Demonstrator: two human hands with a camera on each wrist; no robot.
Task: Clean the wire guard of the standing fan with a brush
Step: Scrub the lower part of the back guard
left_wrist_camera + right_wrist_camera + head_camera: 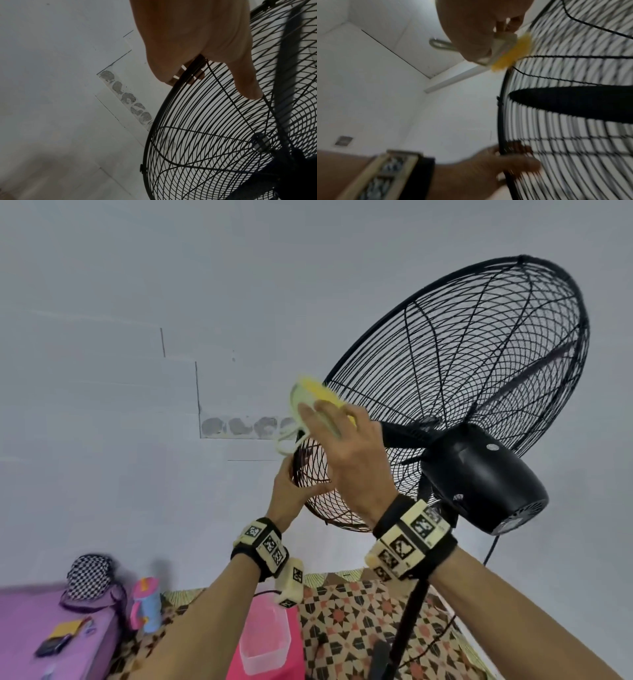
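Both hands are engaged. Right hand [346, 446] holds the brush [317, 402], fingers curled over its pale back, yellow bristles against the wire guard [462, 392] at its left rim (rear face). Left hand [294, 491] clamps that rim just below, thumb across the wires. Unbrushed guard extends right and upward from the brush; the right hand is nearer.

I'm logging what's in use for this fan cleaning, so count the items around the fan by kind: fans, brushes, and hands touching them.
Standing fan: 1
Brush, yellow bristles: 1
Hands: 2, the left hand gripping the guard rim, the right hand holding the brush
Total: 4
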